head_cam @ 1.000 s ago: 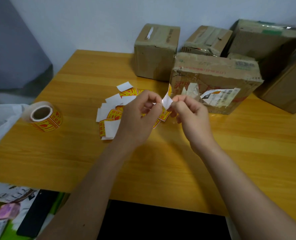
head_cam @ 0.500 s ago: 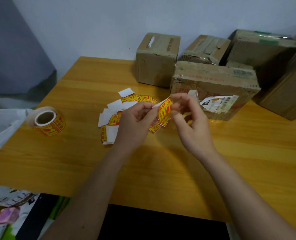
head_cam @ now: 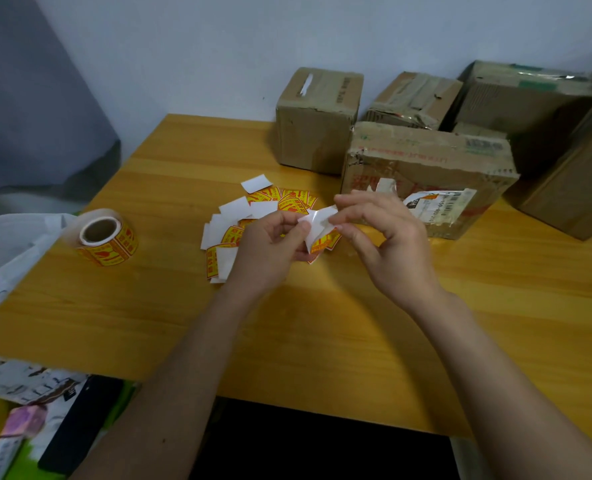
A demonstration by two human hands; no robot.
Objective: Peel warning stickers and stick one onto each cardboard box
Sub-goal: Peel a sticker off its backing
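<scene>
Head view: left hand (head_cam: 270, 247) and right hand (head_cam: 384, 237) are pinching one yellow-red warning sticker (head_cam: 317, 228), fingers clamped on its white backing; should be peeling slowly from a corner.

Five cardboard boxes (head_cam: 426, 168) crowd the far right of the table. One sticker roll (head_cam: 105, 239) lies at the left. Two hands (head_cam: 270, 251) work over a pile of loose stickers (head_cam: 242, 216), too overlapped to count.

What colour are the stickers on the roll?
Yellow with red print, on the sticker roll; head view.
</scene>
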